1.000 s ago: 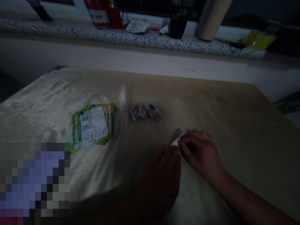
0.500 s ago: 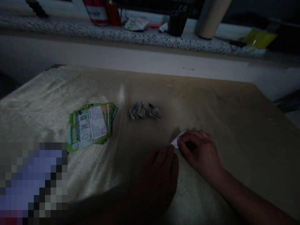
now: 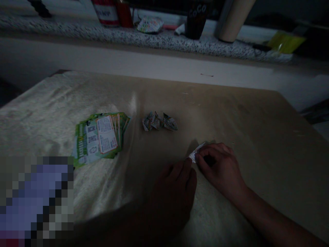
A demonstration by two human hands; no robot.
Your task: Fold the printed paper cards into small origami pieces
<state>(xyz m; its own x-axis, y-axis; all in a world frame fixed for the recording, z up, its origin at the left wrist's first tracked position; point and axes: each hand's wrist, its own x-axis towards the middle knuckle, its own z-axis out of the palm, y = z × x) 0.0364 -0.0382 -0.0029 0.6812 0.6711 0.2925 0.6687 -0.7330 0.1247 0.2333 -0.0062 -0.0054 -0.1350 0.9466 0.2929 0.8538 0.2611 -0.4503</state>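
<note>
A small piece of folded paper (image 3: 194,156), pale with printed lines, rests on the cloth-covered table between my hands. My right hand (image 3: 218,161) pinches its right side between thumb and forefinger. At its lower left corner, the fingertips of my left hand (image 3: 177,188) press on the paper; that hand is in deep shadow. Beyond them lie several folded paper shapes (image 3: 155,121), pointed and printed. To the left is a fanned stack of green printed leaflets (image 3: 100,135).
Behind the table (image 3: 246,113) runs a speckled stone sill (image 3: 144,40). On it stand a red container with a white label (image 3: 106,13), a dark CoCo cup (image 3: 195,20), a beige cylinder (image 3: 235,20) and a yellow packet (image 3: 286,42). The lower left corner is pixelated.
Both hands keep nearly the same place on the folded paper. The left fingertips have shifted very slightly to the right. The view itself has moved a touch.
</note>
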